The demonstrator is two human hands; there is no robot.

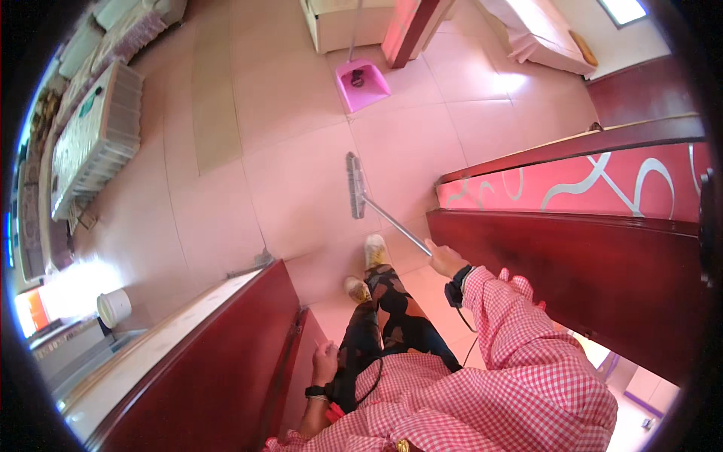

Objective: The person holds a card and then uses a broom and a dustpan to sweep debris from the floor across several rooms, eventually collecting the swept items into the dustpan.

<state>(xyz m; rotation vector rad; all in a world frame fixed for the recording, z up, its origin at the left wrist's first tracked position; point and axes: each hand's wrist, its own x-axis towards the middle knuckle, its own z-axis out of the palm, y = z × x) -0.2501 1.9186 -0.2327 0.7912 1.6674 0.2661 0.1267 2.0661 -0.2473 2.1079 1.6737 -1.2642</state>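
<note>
two hands in view, folks, and they are well apart: our right hand (446, 260) is wrapped around the top of the silvery handle (396, 224) of a broom, while our left hand (324, 363) hangs low near our left thigh, and we can't tell whether its fingers are curled or loose. down goes that handle, slanting up and left across our view to the grey bristled head (355, 185), which sits over the pinkish tiled floor (297, 177), just ahead of our pale shoes (374, 251). we can't make out whether the bristles actually touch the tiles. beyond the head, a pink dustpan (369, 96) rests on the floor, its mouth facing us, a dark clump (358, 77) inside. we're flanked here by dark red wood: one panel (233, 350) to our left, another (557, 264) to our right, the latter beside a pink strip (520, 184) with pale swirls. over on the far left, we spot a table (98, 135) under a whitish cover, and nearer us, a white bucket (114, 308). black bands circle both our wrists, below red-and-white checked sleeves (512, 320).
</note>
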